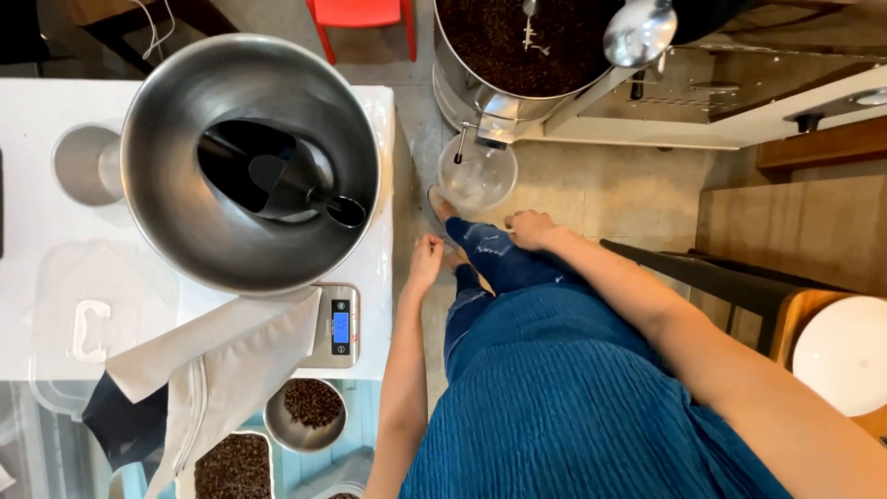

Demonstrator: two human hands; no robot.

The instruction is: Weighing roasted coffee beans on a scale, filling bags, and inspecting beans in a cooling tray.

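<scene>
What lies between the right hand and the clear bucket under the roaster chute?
Head view: only bare concrete floor separates the right hand from the clear bucket; nothing else sits there.

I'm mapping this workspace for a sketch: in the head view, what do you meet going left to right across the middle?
Small steel cup → large steel bowl with black scoop → digital scale → left hand → clear plastic tub → right hand → white round plate.
</scene>
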